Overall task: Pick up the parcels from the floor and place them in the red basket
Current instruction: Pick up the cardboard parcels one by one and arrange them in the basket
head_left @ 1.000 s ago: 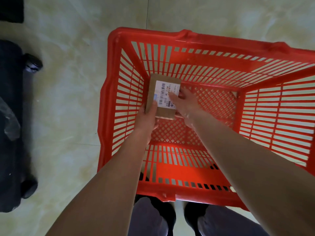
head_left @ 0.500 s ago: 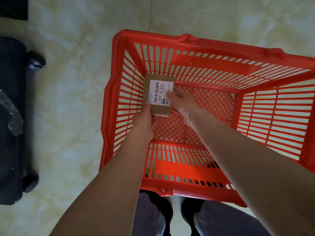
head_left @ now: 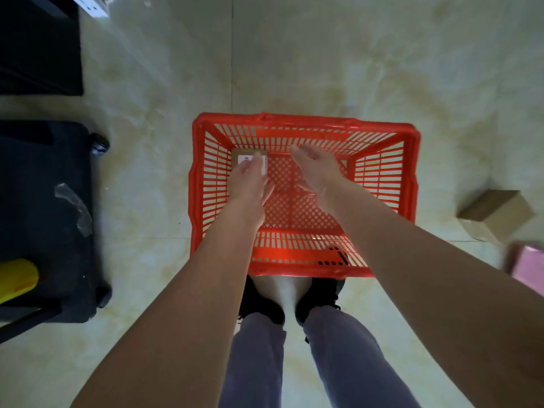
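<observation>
A labelled parcel (head_left: pixel 248 157) is lying in the red basket's (head_left: pixel 306 126) far left corner, just beyond the left hand (head_left: pixel 250 184), whose straight fingers are possibly brushing it. The right hand (head_left: pixel 316 169) is hovering alongside, relaxed and holding nothing. Another parcel (head_left: pixel 494 216) is sitting on the floor (head_left: pixel 353 69), well right of it.

red basket (head_left: pixel 412 184): you see bright red plastic, its walls cut in slatted bars and its bottom in a diamond lattice.
parcel in basket (head_left: pixel 244 153): your brown cardboard, with a white label printed in dark marks.
parcel on floor (head_left: pixel 494 214): plain brown cardboard to your right.
floor (head_left: pixel 323 60): pale cream-green tile with cloudy yellowish marbling and thin dark grout lines.
cart (head_left: pixel 44 207): black, to your left, black wheels.
roll (head_left: pixel 16 279): yellow.
trousers (head_left: pixel 256 363): your grey-blue.
shoes (head_left: pixel 265 304): black.
</observation>
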